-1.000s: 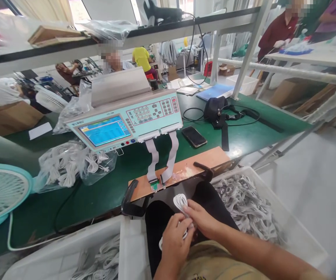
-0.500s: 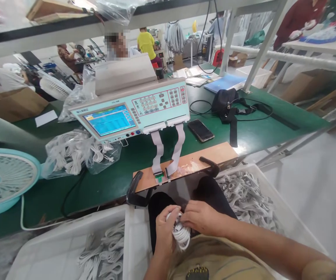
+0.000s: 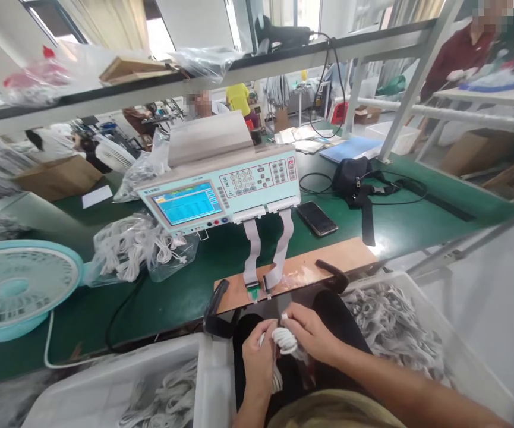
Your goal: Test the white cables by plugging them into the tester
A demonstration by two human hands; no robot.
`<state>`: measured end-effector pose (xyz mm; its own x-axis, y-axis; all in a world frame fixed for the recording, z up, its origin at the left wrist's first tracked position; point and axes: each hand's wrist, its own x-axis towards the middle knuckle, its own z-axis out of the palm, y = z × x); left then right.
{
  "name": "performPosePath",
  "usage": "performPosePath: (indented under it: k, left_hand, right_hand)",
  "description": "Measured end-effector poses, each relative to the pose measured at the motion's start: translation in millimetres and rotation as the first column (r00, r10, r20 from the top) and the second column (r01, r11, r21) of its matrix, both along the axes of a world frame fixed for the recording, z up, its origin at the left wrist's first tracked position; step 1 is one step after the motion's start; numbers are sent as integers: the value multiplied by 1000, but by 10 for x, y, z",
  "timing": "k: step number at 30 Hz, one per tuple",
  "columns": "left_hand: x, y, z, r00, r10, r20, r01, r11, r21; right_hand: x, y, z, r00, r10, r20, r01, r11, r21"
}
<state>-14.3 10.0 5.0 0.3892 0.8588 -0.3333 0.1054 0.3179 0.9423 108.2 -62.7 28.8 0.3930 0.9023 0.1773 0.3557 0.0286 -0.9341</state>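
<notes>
A coiled white cable [image 3: 285, 340] hangs between my two hands, above my lap. My left hand [image 3: 259, 358] is closed around one side of the bundle, and strands trail below its fingers. On the other side, my right hand [image 3: 309, 333] pinches a small white cable end near the top of the coil. Just beyond both hands is a wooden board [image 3: 301, 267] at the table edge, with a small green circuit board [image 3: 254, 293] on it. Two flat ribbon cables [image 3: 252, 252] run from there up to a tester [image 3: 221, 199] with a lit blue screen.
White bins [image 3: 214, 362] of cables flank my lap, another bin [image 3: 457, 333] being at right. On the green table [image 3: 163, 309] are a blue fan [image 3: 20, 285], bagged cables [image 3: 125, 246], a phone [image 3: 317, 218] and a black bag [image 3: 352, 181]. People sit beyond.
The view has tilted up. The coil has turned between my hands, and my right hand has shifted to its upper end, now gripping a white cable end.
</notes>
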Motion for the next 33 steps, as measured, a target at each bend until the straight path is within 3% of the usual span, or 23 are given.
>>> performPosePath:
  k: [4,8,13,17,20,22,26,29,33]
  left_hand:
    - [68,152,-114,1000,29,4,-29,1000,11]
    - [88,223,-168,996,79,49,-74,993,-95]
    - [86,257,-118,994,79,77,-64,982,-177]
    - [22,360,-39,991,-131,35,133,990,-55]
    - [-45,486,48,939,-340,-50,344,935,88]
    - [-68,554,89,911,-406,-73,412,899,148]
    - [-47,572,51,950,-310,-28,309,927,212]
    - [-11,522,-34,980,-198,-29,200,965,170]
    - [26,475,-65,991,-135,-11,135,986,100]
  right_hand:
    - [18,250,-137,944,-114,-310,96,993,-72]
    - [2,399,-236,905,-112,-411,80,992,-93]
    - [-26,449,-241,874,-141,-465,105,989,-102]
    - [-43,468,-177,815,-191,-547,143,981,-130]
    - [-66,501,-146,747,-220,-628,143,975,-172]
    - [-81,524,-135,726,-231,-648,145,972,-184]
    - [-91,540,-109,680,-239,-693,156,971,-182]
    - [-79,529,-97,648,-209,-732,133,978,-162]
    - [-58,523,-111,656,-180,-733,116,984,-137]
